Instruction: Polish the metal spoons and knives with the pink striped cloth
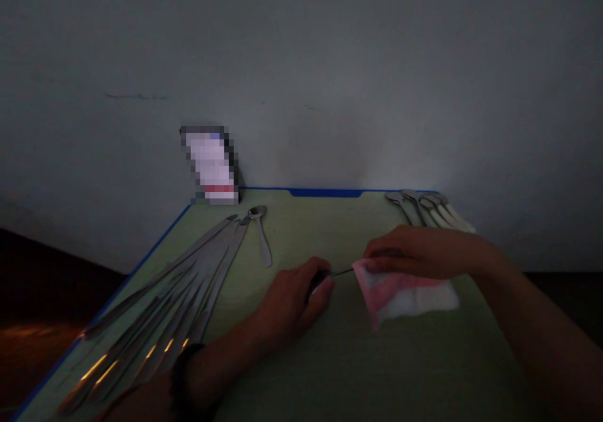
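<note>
My left hand (299,296) is closed around one end of a metal spoon (342,272), and a dark, rounded part shows between thumb and fingers. The spoon's thin shaft runs right into a pink and white cloth (407,299). My right hand (412,252) pinches this cloth over the shaft, so the spoon's far end is hidden. Left of my hands, a small spoon (262,237) lies alone with its bowl away from me. Beside it, several table knives (188,284) are fanned out, partly behind my left forearm.
Several more spoons (414,205), some with pale handles, lie at the table's back right, partly behind my right hand. A phone with a blurred screen (214,164) leans on the grey wall (330,64) at the back left. The pale green table (311,227) has a blue edge.
</note>
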Tool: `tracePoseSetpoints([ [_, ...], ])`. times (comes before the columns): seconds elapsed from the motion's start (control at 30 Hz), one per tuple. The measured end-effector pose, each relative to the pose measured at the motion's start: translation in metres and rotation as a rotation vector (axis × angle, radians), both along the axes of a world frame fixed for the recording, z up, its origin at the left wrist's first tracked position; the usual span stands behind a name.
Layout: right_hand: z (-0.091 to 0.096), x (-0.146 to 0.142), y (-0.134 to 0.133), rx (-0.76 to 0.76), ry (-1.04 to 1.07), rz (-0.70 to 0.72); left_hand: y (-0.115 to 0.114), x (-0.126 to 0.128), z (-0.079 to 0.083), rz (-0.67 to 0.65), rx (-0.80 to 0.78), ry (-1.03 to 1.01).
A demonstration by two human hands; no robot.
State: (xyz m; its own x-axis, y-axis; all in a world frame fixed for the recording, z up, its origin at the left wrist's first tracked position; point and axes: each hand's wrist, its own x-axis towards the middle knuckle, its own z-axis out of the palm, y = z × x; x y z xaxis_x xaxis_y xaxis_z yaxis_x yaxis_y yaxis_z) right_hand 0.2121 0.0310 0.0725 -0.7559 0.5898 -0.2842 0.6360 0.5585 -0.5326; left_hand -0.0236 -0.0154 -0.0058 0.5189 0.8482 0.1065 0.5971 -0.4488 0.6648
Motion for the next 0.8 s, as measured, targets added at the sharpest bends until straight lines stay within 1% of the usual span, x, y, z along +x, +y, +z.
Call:
tracePoseSetpoints([
  [0.07,0.001,0.003,0.0,-0.013,0.002,-0.05,0.0,0.0,0.001,-0.004,-0.035,-0.069],
  [0.13,-0.001,0.003,-0.001,0.004,-0.015,-0.083,0.002,-0.001,0.0,-0.001,-0.065,-0.139],
  [0.2,-0.006,-0.003,-0.002,0.077,-0.042,-0.091,0.005,-0.002,-0.001,0.03,-0.097,-0.2],
  [0.3,-0.019,-0.017,-0.004,0.267,-0.068,-0.104,0.012,-0.004,-0.002,0.155,-0.177,-0.284],
  [0.37,-0.028,-0.026,-0.004,0.328,-0.074,-0.088,0.016,-0.004,-0.003,0.227,-0.235,-0.311],
  [0.4,-0.033,-0.03,-0.003,0.341,-0.066,-0.073,0.017,-0.004,-0.003,0.24,-0.256,-0.314],
  [0.5,-0.049,-0.035,0.0,0.374,0.013,-0.049,0.02,-0.004,-0.003,0.249,-0.252,-0.305],
  [0.57,-0.062,-0.036,0.002,0.385,0.091,-0.072,0.02,-0.004,-0.003,0.262,-0.248,-0.311],
  [0.63,-0.074,-0.036,0.004,0.394,0.158,-0.132,0.02,-0.003,-0.002,0.277,-0.279,-0.347],
  [0.7,-0.084,-0.037,0.006,0.36,0.227,-0.171,0.02,-0.001,-0.002,0.312,-0.318,-0.427],
  [0.8,-0.089,-0.037,0.007,0.3,0.345,-0.246,0.02,0.001,-0.003,0.334,-0.328,-0.532],
])
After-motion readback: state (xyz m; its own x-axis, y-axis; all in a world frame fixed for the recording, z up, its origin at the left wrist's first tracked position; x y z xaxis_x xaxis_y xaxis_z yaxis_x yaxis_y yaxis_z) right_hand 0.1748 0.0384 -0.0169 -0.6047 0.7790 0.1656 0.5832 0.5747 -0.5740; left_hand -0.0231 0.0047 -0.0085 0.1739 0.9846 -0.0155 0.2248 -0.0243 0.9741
